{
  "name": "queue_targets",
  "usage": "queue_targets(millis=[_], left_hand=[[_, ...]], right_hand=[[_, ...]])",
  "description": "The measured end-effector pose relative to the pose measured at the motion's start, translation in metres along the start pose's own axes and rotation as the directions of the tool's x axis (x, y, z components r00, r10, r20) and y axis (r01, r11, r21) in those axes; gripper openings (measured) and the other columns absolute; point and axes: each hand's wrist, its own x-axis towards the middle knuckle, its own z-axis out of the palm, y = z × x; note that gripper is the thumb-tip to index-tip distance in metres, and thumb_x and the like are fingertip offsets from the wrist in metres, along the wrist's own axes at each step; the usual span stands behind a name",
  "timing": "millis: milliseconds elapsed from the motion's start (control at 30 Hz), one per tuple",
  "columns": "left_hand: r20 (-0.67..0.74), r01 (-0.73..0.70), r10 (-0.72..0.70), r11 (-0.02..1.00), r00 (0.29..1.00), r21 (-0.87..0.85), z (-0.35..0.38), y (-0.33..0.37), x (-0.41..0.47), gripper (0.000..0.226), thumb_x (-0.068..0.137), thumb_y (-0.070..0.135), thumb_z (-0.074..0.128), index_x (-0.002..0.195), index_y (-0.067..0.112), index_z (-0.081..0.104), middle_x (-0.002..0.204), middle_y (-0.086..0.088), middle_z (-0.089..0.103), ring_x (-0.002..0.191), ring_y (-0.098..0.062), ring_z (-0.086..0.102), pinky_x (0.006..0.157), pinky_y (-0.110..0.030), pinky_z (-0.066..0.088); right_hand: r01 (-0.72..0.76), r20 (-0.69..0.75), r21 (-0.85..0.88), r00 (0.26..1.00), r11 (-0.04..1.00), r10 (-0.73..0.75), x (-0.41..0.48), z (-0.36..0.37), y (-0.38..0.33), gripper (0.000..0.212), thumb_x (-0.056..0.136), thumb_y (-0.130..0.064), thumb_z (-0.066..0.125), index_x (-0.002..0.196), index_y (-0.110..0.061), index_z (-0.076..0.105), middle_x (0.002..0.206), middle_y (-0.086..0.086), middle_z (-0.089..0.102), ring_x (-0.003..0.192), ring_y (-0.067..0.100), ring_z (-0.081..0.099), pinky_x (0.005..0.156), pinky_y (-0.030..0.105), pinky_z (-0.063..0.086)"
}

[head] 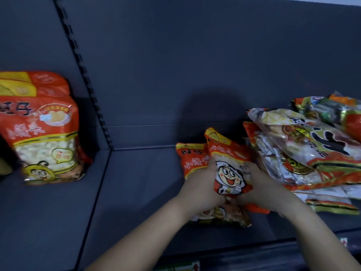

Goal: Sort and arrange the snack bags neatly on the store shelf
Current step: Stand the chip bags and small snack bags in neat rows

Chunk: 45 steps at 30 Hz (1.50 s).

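Note:
A small red snack bag with a cartoon face (229, 169) is held between my two hands above the dark shelf (136, 192). My left hand (203, 182) grips its left edge and my right hand (256, 182) grips its right edge. Behind it stands another small red bag (190, 159), and one more bag (220, 216) lies flat under my hands. A loose heap of larger snack bags (304, 151) is piled at the right. At the far left, large red bags (43, 133) stand upright in a row.
A slotted upright rail (86, 79) and a seam divide the shelf into a left and a right bay. The dark back panel (195, 65) rises behind. The shelf's front lip (234, 251) runs below my forearms, with price labels under it.

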Motion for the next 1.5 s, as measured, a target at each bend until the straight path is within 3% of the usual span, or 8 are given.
queue_targets(millis=[400,567,667,833,1000,1133,1300,1500], left_hand=[[-0.300,-0.059,0.015,0.988,0.954,-0.140,-0.110,-0.063,-0.105,0.087,0.078,0.016,0.069,0.144,0.043,0.018,0.117,0.011,0.062,0.105,-0.006,0.060,0.086,-0.035,0.054],[-0.449,-0.159,0.064,0.971,0.891,-0.178,-0.154,-0.093,-0.169,0.098,0.083,0.016,0.068,0.145,0.045,-0.001,0.138,0.033,0.039,0.128,0.003,0.043,0.102,-0.023,0.043],[-0.538,-0.113,0.086,0.993,0.839,-0.017,-0.172,-0.126,-0.201,0.095,0.088,0.036,0.062,0.149,0.036,-0.011,0.141,0.038,0.027,0.132,0.001,0.037,0.105,-0.026,0.040],[-0.636,0.078,0.097,0.967,0.766,0.241,-0.182,-0.194,-0.227,0.097,0.085,0.050,0.050,0.144,0.036,-0.025,0.137,0.016,0.035,0.124,-0.012,0.040,0.099,-0.031,0.037],[-0.650,0.246,-0.019,0.934,0.760,0.260,-0.177,-0.259,-0.228,0.098,0.085,0.031,0.060,0.149,0.022,-0.013,0.140,-0.013,0.046,0.122,-0.027,0.047,0.097,-0.046,0.043],[-0.605,0.350,-0.143,0.905,0.783,0.240,-0.182,-0.274,-0.219,0.109,0.082,0.016,0.068,0.138,0.022,-0.025,0.151,-0.011,0.031,0.137,-0.026,0.031,0.111,-0.036,0.026],[-0.497,0.304,-0.175,0.933,0.850,0.193,-0.184,-0.278,-0.219,0.113,0.080,0.016,0.067,0.137,0.020,-0.031,0.137,-0.005,0.046,0.123,-0.023,0.045,0.100,-0.032,0.037],[-0.506,0.329,-0.352,0.934,0.788,-0.138,-0.193,-0.254,-0.206,0.096,0.066,0.013,0.073,0.143,0.020,0.017,0.132,0.000,0.044,0.125,-0.022,0.043,0.101,-0.043,0.041]], right_hand=[[0.334,-0.165,-0.221,0.913,0.917,-0.372,-0.045,0.042,-0.168,0.091,0.066,-0.051,0.077,0.137,-0.032,0.024,0.119,-0.001,0.042,0.105,0.021,0.052,0.082,0.035,0.046],[0.507,-0.357,-0.361,0.701,0.783,-0.618,-0.060,0.084,-0.233,0.079,0.068,-0.032,0.081,0.132,-0.023,0.035,0.107,0.001,0.037,0.077,0.026,0.057,0.044,0.022,0.028],[0.629,-0.400,-0.349,0.570,0.694,-0.718,-0.060,0.120,-0.264,0.083,0.052,-0.017,0.089,0.121,-0.016,0.044,0.105,0.005,0.039,0.065,0.029,0.059,0.044,0.009,0.019],[0.744,-0.354,-0.356,0.452,0.565,-0.819,-0.032,0.190,-0.294,0.087,0.049,-0.010,0.087,0.124,-0.011,0.043,0.121,0.014,0.037,0.077,0.033,0.062,0.055,0.028,0.048],[0.785,-0.193,-0.320,0.494,0.530,-0.848,0.001,0.245,-0.295,0.079,0.063,-0.003,0.079,0.130,-0.014,0.038,0.126,0.013,0.035,0.080,0.028,0.063,0.054,0.028,0.051],[0.767,-0.131,-0.399,0.495,0.502,-0.859,0.011,0.255,-0.296,0.076,0.063,-0.004,0.080,0.128,-0.012,0.041,0.123,0.021,0.049,0.080,0.031,0.063,0.051,0.030,0.050],[0.728,-0.090,-0.370,0.589,0.576,-0.803,0.014,0.258,-0.288,0.073,0.072,-0.006,0.071,0.133,-0.022,0.034,0.130,0.016,0.046,0.080,0.030,0.062,0.053,0.032,0.050],[0.788,0.051,-0.244,0.592,0.565,-0.804,0.010,0.255,-0.266,0.090,0.087,-0.010,0.049,0.146,-0.043,-0.010,0.151,0.003,0.029,0.119,0.023,0.047,0.094,0.032,0.044]])
